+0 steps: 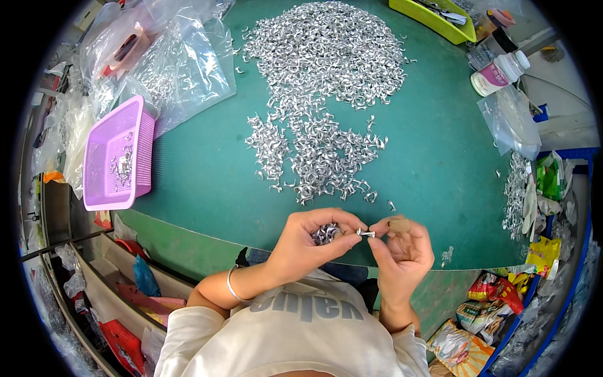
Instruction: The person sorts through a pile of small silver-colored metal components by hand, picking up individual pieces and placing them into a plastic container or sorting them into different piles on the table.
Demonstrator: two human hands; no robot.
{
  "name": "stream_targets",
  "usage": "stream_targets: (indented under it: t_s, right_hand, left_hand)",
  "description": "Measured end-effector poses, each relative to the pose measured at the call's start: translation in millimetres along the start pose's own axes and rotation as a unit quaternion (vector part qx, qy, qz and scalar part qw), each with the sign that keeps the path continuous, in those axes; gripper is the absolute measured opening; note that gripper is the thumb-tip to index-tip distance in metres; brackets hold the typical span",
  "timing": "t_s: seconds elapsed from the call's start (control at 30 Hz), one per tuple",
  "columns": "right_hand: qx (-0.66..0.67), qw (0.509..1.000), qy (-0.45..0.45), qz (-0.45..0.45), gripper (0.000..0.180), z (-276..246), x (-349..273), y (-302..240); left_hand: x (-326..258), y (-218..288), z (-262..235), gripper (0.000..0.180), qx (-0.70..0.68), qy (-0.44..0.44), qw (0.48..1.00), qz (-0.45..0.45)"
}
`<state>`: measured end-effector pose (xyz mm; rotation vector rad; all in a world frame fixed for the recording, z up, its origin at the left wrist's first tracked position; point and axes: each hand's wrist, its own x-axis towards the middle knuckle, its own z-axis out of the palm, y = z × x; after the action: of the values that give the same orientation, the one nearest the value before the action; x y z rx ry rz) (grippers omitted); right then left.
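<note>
Near the front edge of the green table, my left hand (301, 242) is closed around several small curved silver metal pieces (325, 233). Between its thumb and forefinger sticks out one small metal piece (365, 233). The other end of that piece is pinched by my right hand (402, 251), which has a beige cover (398, 225) on a fingertip. Beyond my hands lies a big heap of similar silver pieces (326, 56), with smaller clusters (330, 157) trailing toward me. A stray piece (392, 205) rests just past my right hand.
A pink plastic basket (142, 154) with a few silver pieces stands at the left edge. Clear plastic bags (195, 69) cover the far left. A yellow-green tray (433, 19), a white bottle (500, 73) and another row of metal pieces (516, 198) line the right side.
</note>
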<state>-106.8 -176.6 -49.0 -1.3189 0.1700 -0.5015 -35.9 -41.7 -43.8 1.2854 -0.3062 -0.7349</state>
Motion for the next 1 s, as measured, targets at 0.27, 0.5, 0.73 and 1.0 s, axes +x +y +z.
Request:
stream_targets:
  t_s: [0.27,0.5,0.73,1.0]
  right_hand:
    - [-0.057,0.997,-0.014,-0.048,0.035,3,-2,-9]
    - [-0.068,0.996,-0.004,-0.065,0.035,5,-5,-13]
    - [-0.087,0.993,-0.012,-0.082,0.033,6,-5,-15]
    - [-0.111,0.99,0.002,-0.083,0.032,-1,1,-8]
  left_hand:
    - [-2,4,3,0.012,-0.068,-0.021,0.997,-0.034]
    - [-2,8,4,0.012,-0.069,-0.031,0.996,-0.038]
    - [-3,7,3,0.012,-0.072,-0.034,0.996,-0.039]
    - [-6,11,-8,0.012,0.006,0.005,1.0,-0.02]
